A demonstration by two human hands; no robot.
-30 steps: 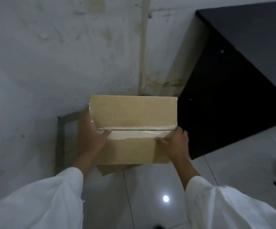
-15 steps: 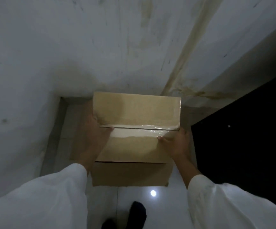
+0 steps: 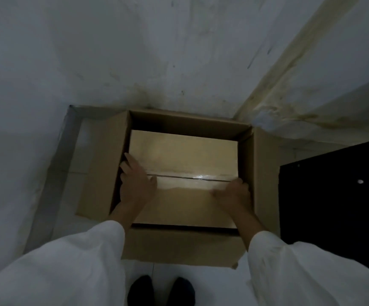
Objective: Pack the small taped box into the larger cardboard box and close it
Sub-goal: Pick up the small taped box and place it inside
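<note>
Lowering into the larger cardboard box (image 3: 104,164), the small taped box (image 3: 183,155) is now sitting inside the open walls, where half a second ago it was being held above the opening with only the near flap showing beneath it. It is lying toward the near and left walls, with a dark gap along the far wall and a thinner one on the right; whether it is resting on the bottom cannot be told. The left hand (image 3: 136,184) is gripping the small box's left edge, fingers spread down the side, thumb lying on the taped seam. The right hand (image 3: 233,193) is clasping the right edge, fingers curled together at the seam. All four flaps of the larger box are standing open, the far one against the wall (image 3: 179,51), on the floor (image 3: 73,155). Judged: insertion is nearly complete; releasing and closing the flaps remain.
</note>
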